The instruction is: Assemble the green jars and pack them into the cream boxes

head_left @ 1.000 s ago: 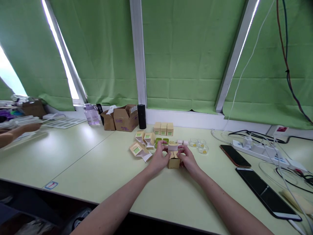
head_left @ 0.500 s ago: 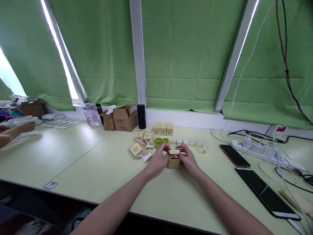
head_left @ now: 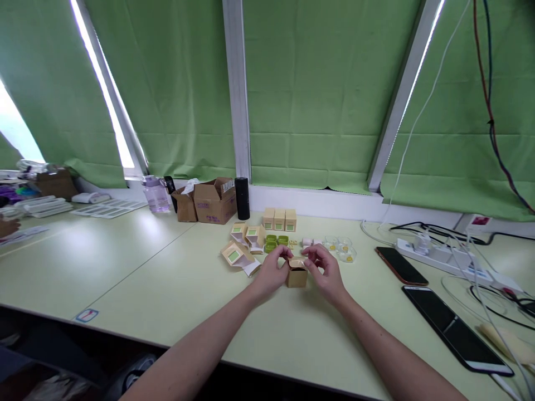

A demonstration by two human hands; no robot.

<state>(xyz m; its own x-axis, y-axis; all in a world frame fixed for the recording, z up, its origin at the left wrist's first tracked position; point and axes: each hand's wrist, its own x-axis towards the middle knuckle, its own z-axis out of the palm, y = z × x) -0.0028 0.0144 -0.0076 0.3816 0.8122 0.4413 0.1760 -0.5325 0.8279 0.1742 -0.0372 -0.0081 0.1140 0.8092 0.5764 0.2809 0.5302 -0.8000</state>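
A small brown cardboard box (head_left: 296, 279) stands on the table between my hands, its top flap partly folded over. My left hand (head_left: 273, 271) grips the box's left side, fingertips at the flap. At the right top edge, the curled fingers of my right hand (head_left: 326, 273) touch the flap, with the thumb by the side. Beyond them are green square trays (head_left: 276, 243), pale pink rolls (head_left: 311, 242) and clear plastic cups (head_left: 346, 254) with something yellow inside. Opened small boxes (head_left: 236, 255) lie to the left; three closed boxes (head_left: 280, 219) stand in a row behind.
Two phones (head_left: 402, 265) and a white power strip (head_left: 443, 259) with tangled cables lie on the right. At the back left are a larger carton (head_left: 214, 200), a black cylinder (head_left: 241, 199) and a purple water bottle (head_left: 155, 195). Another person's hand (head_left: 8, 227) shows at the far left.
The box's flap, upright before, now tilts down over the opening. My right hand has shifted slightly right and its fingers have loosened. The other person's hand has drawn back to the left edge.
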